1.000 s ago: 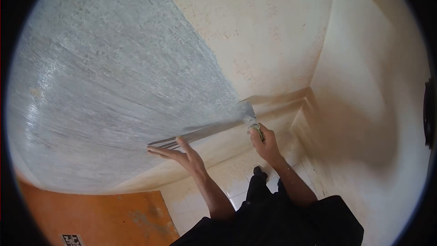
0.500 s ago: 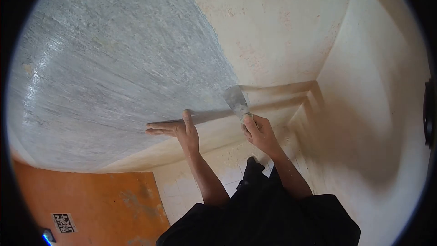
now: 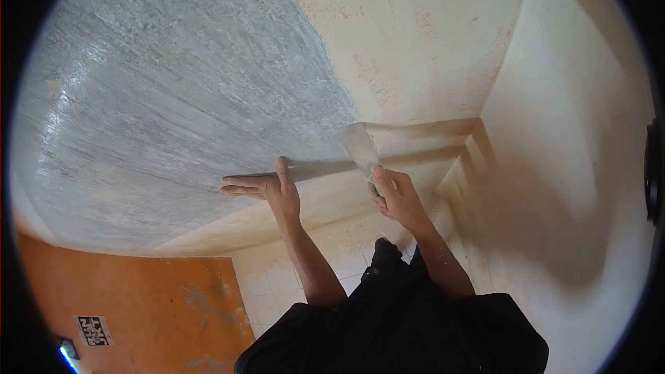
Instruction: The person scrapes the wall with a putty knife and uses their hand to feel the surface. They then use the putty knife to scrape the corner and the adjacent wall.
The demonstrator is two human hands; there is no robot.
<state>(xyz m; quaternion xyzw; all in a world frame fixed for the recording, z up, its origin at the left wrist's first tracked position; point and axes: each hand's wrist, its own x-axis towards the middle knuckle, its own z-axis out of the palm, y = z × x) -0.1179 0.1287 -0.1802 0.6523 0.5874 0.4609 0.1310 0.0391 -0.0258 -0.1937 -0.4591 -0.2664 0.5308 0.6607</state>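
Observation:
My right hand (image 3: 398, 195) is closed round the handle of a scraper (image 3: 359, 145), whose wide metal blade lies against the wall at the edge of the grey area. The grey surface (image 3: 208, 76) covers the wall's left part, and the cream surface (image 3: 409, 41) lies to its right. To the left of the scraper, my left hand (image 3: 271, 184) rests by the lower part of the grey surface, fingers stretched out to the left and thumb up, holding nothing.
An orange wall (image 3: 159, 298) with a black-and-white sticker (image 3: 93, 331) is at the lower left. White floor tiles (image 3: 273, 291) show below my hands. A pale side wall (image 3: 568, 138) meets the cream wall in a corner at the right.
The scraper blade has tilted slightly and looks paler. My right hand has shifted a little to the right, and my left hand slightly upward. The view has moved slightly.

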